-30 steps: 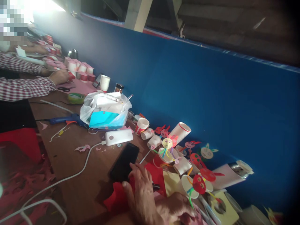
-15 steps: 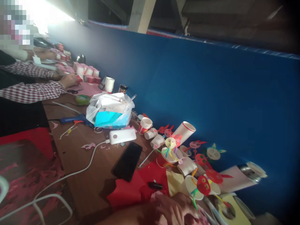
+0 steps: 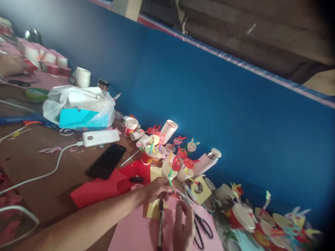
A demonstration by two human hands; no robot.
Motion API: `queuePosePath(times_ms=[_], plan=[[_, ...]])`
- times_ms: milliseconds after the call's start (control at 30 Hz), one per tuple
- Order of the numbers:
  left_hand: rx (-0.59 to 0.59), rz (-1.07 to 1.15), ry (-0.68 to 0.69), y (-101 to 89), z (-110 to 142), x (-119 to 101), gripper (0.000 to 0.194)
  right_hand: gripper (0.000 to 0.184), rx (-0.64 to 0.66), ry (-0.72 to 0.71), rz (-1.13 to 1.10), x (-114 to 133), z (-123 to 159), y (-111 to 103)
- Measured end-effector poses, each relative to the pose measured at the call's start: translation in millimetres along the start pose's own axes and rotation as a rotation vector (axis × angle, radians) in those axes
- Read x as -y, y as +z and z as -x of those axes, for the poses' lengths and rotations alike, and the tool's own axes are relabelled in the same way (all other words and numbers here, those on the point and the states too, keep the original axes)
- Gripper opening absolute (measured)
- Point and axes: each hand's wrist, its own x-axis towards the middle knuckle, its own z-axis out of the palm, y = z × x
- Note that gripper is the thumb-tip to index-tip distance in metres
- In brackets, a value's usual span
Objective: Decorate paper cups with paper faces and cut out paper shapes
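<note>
My left hand (image 3: 158, 188) reaches in from the lower left above a pink paper sheet (image 3: 131, 226), its fingertips pinched by a cup. Just to its right is my right hand (image 3: 184, 221), fingers bent and close together. A small reddish scrap seems to show between the fingertips, but blur hides what each holds. Below them a dark pen (image 3: 160, 223) lies on the pink sheet, over a yellow paper strip (image 3: 152, 210). Black-handled scissors (image 3: 201, 225) are beside my right hand. A paper cup (image 3: 169, 170) with a red paper face (image 3: 176, 163) stands behind my left hand.
Red paper (image 3: 99, 190), a black phone (image 3: 106, 161), a cabled white power bank (image 3: 101, 138) and a filled plastic bag (image 3: 52, 104) lie leftward. A thermos (image 3: 205, 163) leans near the blue partition (image 3: 209, 90). Decorated cups (image 3: 242, 218) crowd the right. Another person's hand (image 3: 12, 64) works far left.
The view has swung right, bringing the scissors and right-hand cups into sight. My left hand first leaves the red paper near the phone, and both hands are now raised together over the pink sheet.
</note>
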Motion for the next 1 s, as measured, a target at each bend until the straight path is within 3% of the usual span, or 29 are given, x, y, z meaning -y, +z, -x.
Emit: queuePosePath(times_ms=[133,233,500,733,1000], plan=[[-0.016,-0.056,0.075,7.6,3.7,-9.7,0.01,0.03,0.074,0.311,-0.124,2.8,-16.2,-1.1],[-0.035,-0.128,0.124,8.3,2.8,-13.9,0.012,0.035,0.166,0.416,-0.23,10.4,-31.1,-5.4],[-0.145,-0.21,0.164,5.4,-0.4,-21.9,0.023,0.031,0.228,0.436,-0.461,13.7,-60.9,12.2],[-0.23,-0.137,0.117,5.3,5.3,-20.7,0.026,0.027,0.236,0.458,-0.438,20.4,-68.9,23.5],[-0.219,-0.046,0.045,-6.7,13.8,-15.2,0.027,0.028,0.303,0.465,-0.424,15.4,-67.7,31.2]])
